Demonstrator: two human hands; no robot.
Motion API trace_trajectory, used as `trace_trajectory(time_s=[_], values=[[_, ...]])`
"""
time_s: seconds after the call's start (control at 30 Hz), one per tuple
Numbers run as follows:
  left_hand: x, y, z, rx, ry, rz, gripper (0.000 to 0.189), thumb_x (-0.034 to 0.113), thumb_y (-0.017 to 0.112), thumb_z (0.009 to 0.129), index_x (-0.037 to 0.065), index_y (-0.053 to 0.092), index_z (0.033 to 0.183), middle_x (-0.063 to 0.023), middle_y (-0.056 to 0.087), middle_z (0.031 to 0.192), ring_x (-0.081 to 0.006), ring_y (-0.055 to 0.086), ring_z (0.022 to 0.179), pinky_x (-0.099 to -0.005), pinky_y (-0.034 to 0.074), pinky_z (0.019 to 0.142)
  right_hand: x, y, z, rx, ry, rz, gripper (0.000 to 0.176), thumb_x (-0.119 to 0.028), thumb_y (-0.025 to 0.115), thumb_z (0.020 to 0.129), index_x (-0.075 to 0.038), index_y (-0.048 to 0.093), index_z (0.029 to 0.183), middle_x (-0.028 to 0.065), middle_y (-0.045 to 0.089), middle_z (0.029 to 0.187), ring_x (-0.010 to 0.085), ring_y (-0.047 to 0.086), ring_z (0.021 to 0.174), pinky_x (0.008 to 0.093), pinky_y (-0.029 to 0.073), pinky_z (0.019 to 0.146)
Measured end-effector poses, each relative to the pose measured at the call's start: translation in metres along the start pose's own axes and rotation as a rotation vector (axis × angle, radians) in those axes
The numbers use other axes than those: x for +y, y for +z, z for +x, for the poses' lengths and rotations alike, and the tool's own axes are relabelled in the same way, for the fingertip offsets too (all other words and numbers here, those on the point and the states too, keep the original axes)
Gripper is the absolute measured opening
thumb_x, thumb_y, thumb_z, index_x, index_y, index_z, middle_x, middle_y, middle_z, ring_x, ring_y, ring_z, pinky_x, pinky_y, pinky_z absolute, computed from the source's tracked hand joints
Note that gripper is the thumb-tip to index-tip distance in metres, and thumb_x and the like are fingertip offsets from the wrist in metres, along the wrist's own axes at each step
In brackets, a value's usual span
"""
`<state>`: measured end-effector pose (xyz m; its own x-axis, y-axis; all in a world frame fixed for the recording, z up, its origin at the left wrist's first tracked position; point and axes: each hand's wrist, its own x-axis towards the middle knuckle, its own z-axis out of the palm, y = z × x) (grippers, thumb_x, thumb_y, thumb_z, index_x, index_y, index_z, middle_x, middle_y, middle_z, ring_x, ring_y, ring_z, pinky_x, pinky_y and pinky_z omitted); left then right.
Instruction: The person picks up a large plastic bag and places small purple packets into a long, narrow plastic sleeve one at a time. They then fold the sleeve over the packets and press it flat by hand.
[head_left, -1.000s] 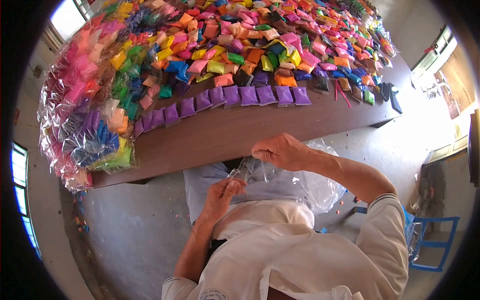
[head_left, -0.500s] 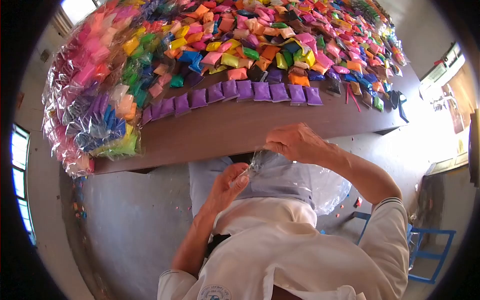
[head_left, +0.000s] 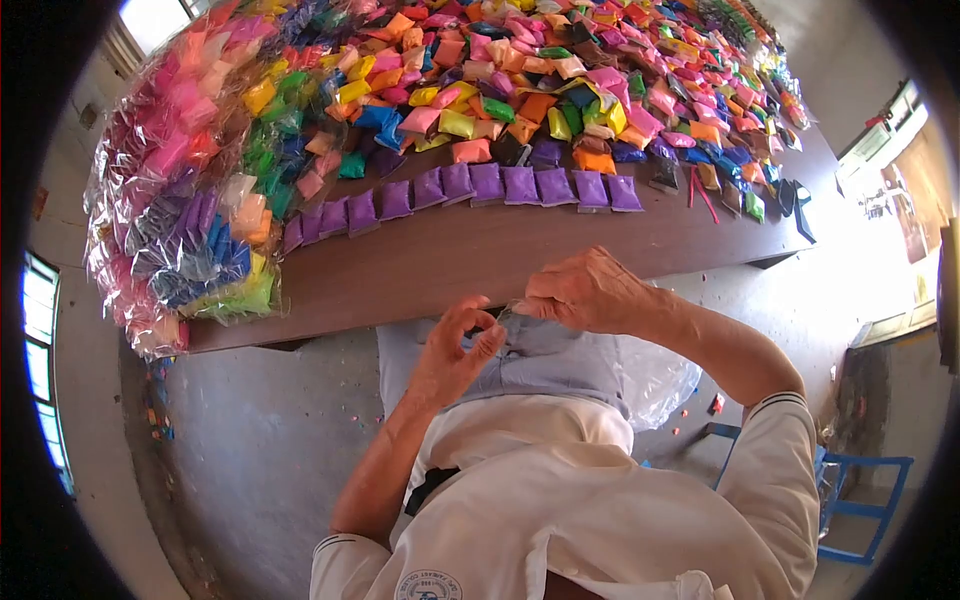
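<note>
Right hand [head_left: 585, 290] tight on glossy clear film [head_left: 514, 308]; left hand [head_left: 450, 355] loosely ring-shaped, grasp unclear.

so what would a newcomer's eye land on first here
Probably the huge heap of colourful packets across the brown table. Next, the row of purple packets curving along the heap's near side; then the left hand and right hand, close together by the table's near edge.

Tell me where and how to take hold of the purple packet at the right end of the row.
Probably best to pinch the purple packet by its near edge, coming from the near side with the right hand: it lies flat, that edge faces bare tabletop, and its left side sits close to the next packet.
</note>
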<state>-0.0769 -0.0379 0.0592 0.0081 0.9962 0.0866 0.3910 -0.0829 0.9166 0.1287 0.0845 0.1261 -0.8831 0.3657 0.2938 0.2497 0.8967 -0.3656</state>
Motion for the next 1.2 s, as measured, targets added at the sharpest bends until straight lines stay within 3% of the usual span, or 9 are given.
trace_trajectory(time_s=[0.23,0.43,0.53,0.63,0.73,0.83,0.97,1.07,1.2], values=[[0.002,0.025,0.004,-0.054,-0.060,-0.183,0.025,0.025,0.059,0.097,0.002,0.061,0.105,-0.0050,0.062,0.085,-0.0114,0.058,0.083,-0.0283,0.048,0.074,0.002,0.003,0.006,-0.040,0.104,0.140,0.025,-0.029,0.065,0.089,-0.007,0.060,0.078,0.0108,0.058,0.067,0.0333,0.058,0.060,0.0426,0.044,0.052],[-0.015,0.019,-0.006,0.064,-0.116,-0.129,0.027,0.026,0.054,0.099,0.001,0.063,0.103,-0.0059,0.066,0.085,-0.0108,0.059,0.079,-0.0274,0.048,0.073,0.001,-0.040,0.001,0.377,0.113,0.247,0.013,-0.015,0.063,0.091,-0.002,0.064,0.090,0.0119,0.064,0.075,0.0243,0.064,0.066,0.0352,0.049,0.060],[-0.023,0.015,-0.012,0.118,-0.130,-0.101,0.029,0.027,0.053,0.100,0.000,0.064,0.102,-0.0076,0.069,0.087,-0.0116,0.060,0.078,-0.0277,0.048,0.072,-0.020,-0.067,-0.024,0.337,0.216,0.373,0.012,-0.012,0.064,0.090,0.000,0.063,0.092,0.0095,0.065,0.077,0.0223,0.066,0.072,0.0325,0.052,0.063],[-0.027,0.015,-0.014,0.147,-0.154,-0.083,0.030,0.028,0.053,0.099,0.001,0.065,0.102,-0.0078,0.069,0.085,-0.0126,0.060,0.078,-0.0282,0.048,0.071,-0.041,-0.064,-0.040,0.155,0.098,0.471,0.017,-0.014,0.066,0.087,0.001,0.063,0.096,0.0101,0.068,0.090,0.0257,0.067,0.083,0.0345,0.053,0.071],[-0.036,0.020,-0.015,0.175,-0.109,-0.088,0.030,0.029,0.054,0.099,0.002,0.065,0.101,-0.0067,0.069,0.083,-0.0126,0.060,0.077,-0.0279,0.048,0.071,-0.050,-0.017,-0.045,0.078,0.154,0.293,0.024,-0.024,0.071,0.082,-0.002,0.064,0.088,0.0131,0.067,0.088,0.0286,0.065,0.091,0.0431,0.050,0.080],[-0.046,0.022,-0.015,0.212,-0.067,-0.013,0.029,0.028,0.054,0.099,0.001,0.065,0.101,-0.0077,0.069,0.083,-0.0129,0.060,0.077,-0.0278,0.048,0.071,-0.042,0.029,-0.051,-0.142,0.229,0.046,0.037,-0.026,0.074,0.077,-0.002,0.063,0.102,0.0149,0.062,0.113,0.0303,0.056,0.112,0.0415,0.047,0.090],[-0.025,0.018,-0.015,0.283,-0.059,-0.067,0.031,0.027,0.052,0.100,-0.001,0.065,0.101,-0.0083,0.069,0.084,-0.0123,0.060,0.078,-0.0271,0.048,0.072,-0.040,0.063,-0.073,-0.602,0.350,-0.091,0.044,-0.037,0.068,0.081,0.001,0.064,0.103,0.0169,0.058,0.121,0.0307,0.054,0.115,0.0415,0.041,0.099],[-0.029,0.016,-0.017,0.276,-0.092,-0.119,0.031,0.027,0.052,0.100,-0.001,0.065,0.101,-0.0080,0.068,0.085,-0.0117,0.060,0.079,-0.0264,0.048,0.073,-0.039,0.066,-0.098,-0.524,0.369,-0.114,0.049,-0.039,0.065,0.085,0.003,0.061,0.109,0.0194,0.056,0.124,0.0332,0.053,0.117,0.0418,0.042,0.099],[-0.028,0.023,-0.017,0.258,-0.132,-0.149,0.030,0.026,0.053,0.100,0.000,0.065,0.103,-0.0073,0.068,0.084,-0.0116,0.060,0.080,-0.0260,0.048,0.073,-0.038,0.048,-0.097,-0.331,0.467,0.267,0.057,-0.039,0.062,0.089,0.004,0.051,0.125,0.0224,0.052,0.131,0.0358,0.049,0.122,0.0428,0.040,0.103]])
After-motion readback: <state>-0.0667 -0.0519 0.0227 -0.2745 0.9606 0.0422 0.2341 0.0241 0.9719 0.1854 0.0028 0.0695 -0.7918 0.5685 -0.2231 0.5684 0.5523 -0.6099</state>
